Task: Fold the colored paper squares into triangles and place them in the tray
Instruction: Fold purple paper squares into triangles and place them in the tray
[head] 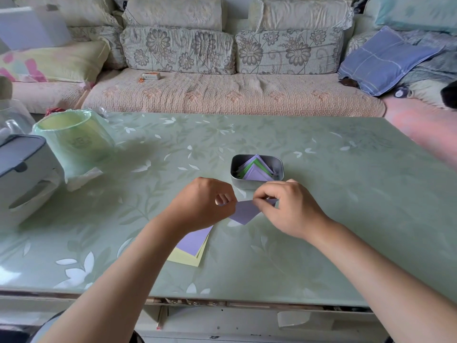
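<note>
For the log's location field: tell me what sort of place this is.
Probably a home living room: a floral-cushioned sofa, a blue pillow, and a table in front.

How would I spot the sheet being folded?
On the pale green floral table, find the small grey metal tray near the middle. Just in front of it, the left hand and right hand pinch one lilac paper sheet. Unlike the flat lilac-and-yellow paper stack nearby, it alone is held.

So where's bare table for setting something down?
Free: right of the metal tray to the table edge, and between tray and sofa. Crowded: left end, with lined bin and grey appliance; centre, where left hand and right hand pinch purple paper beside the paper stack.
</note>
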`<state>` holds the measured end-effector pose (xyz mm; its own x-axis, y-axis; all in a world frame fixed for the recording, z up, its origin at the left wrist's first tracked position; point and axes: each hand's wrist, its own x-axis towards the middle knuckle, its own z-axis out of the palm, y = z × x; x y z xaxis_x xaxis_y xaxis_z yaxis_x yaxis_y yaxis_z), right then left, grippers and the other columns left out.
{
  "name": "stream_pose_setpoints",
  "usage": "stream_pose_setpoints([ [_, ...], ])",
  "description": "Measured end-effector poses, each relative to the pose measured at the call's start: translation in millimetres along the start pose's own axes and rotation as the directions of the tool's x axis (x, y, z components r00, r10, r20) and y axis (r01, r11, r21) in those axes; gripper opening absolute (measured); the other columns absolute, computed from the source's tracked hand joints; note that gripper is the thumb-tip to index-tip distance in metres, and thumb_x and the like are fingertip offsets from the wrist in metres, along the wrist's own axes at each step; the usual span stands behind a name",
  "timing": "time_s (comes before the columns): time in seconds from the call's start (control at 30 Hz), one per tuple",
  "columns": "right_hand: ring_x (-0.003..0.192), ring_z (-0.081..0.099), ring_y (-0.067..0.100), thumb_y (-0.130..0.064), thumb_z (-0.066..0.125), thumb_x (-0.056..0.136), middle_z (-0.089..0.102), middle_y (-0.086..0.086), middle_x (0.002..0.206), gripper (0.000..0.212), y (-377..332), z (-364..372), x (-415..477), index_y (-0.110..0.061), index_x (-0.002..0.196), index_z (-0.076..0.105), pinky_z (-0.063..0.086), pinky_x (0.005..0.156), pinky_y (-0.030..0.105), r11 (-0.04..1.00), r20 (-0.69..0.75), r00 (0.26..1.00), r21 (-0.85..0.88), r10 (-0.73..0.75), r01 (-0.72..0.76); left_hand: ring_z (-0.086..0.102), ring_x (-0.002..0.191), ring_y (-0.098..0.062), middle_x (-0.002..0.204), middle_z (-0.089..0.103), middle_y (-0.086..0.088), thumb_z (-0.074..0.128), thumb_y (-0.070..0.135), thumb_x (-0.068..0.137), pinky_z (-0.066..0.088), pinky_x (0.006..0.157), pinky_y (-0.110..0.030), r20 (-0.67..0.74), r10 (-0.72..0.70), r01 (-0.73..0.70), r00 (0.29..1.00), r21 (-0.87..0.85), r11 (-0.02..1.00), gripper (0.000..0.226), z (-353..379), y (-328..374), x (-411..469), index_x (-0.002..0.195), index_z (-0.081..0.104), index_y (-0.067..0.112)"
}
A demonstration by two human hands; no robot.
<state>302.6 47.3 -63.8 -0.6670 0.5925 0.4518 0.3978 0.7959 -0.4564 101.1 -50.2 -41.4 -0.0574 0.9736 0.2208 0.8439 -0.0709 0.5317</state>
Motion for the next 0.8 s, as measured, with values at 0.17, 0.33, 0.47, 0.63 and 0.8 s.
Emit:
stream_pose_setpoints([
  [0.17,0.068,0.061,0.008,-0.026,0.062,0.085,0.066,-0.021,0.076,0.012,6,-3,0,-0.025,0.075,0.067,0.042,0.079,0.028,0.999,-0.008,0.999,0.014,0.032,-0.032,0.065,0.071,-0.001,0.068,0.067,0.015,0.068,0.018,0.081,0.052,0.067,-0.02,0.0,-0.037,0.037,0.999,0.032,0.999,0.015,-13,-12,-4,0.074,0.071,0.031],
  [0.33,0.071,0.062,0.011,-0.019,0.067,0.087,0.067,-0.019,0.077,0.012,13,-5,0,-0.024,0.077,0.067,0.047,0.077,0.03,0.998,-0.019,0.998,-0.004,0.066,-0.066,0.063,0.07,0.001,0.07,0.066,0.016,0.068,0.02,0.081,0.055,0.072,-0.028,-0.042,-0.131,0.135,0.99,0.101,0.986,0.01,-25,-25,-6,0.079,0.074,0.029],
  [0.47,0.07,0.059,0.011,-0.02,0.067,0.088,0.067,-0.017,0.079,0.011,13,-4,0,-0.024,0.078,0.067,0.043,0.077,0.029,0.998,-0.017,0.998,-0.039,0.054,-0.055,0.06,0.076,-0.007,0.076,0.065,0.017,0.068,0.022,0.085,0.054,0.07,-0.033,-0.242,-0.017,0.046,0.97,0.114,0.992,0.008,-14,-22,-6,0.086,0.074,0.028],
  [0.63,0.065,0.058,0.015,-0.024,0.059,0.086,0.066,-0.011,0.074,0.012,2,2,2,-0.021,0.077,0.066,0.042,0.073,0.027,0.999,-0.005,0.999,-0.022,-0.035,0.035,0.058,0.087,-0.013,0.094,0.07,0.016,0.063,0.044,0.084,0.051,0.067,-0.031,-0.204,0.195,-0.161,0.959,0.176,0.971,0.026,18,5,-3,0.103,0.073,0.03],
  [0.8,0.06,0.055,0.019,-0.028,0.057,0.083,0.064,-0.007,0.068,0.015,-2,2,2,-0.022,0.073,0.066,0.042,0.072,0.03,0.999,-0.038,0.998,-0.029,-0.045,0.044,0.058,0.077,-0.013,0.081,0.07,0.013,0.06,0.033,0.086,0.051,0.068,-0.036,-0.193,0.145,-0.139,0.971,0.043,0.989,0.016,29,9,4,0.085,0.074,0.027],
])
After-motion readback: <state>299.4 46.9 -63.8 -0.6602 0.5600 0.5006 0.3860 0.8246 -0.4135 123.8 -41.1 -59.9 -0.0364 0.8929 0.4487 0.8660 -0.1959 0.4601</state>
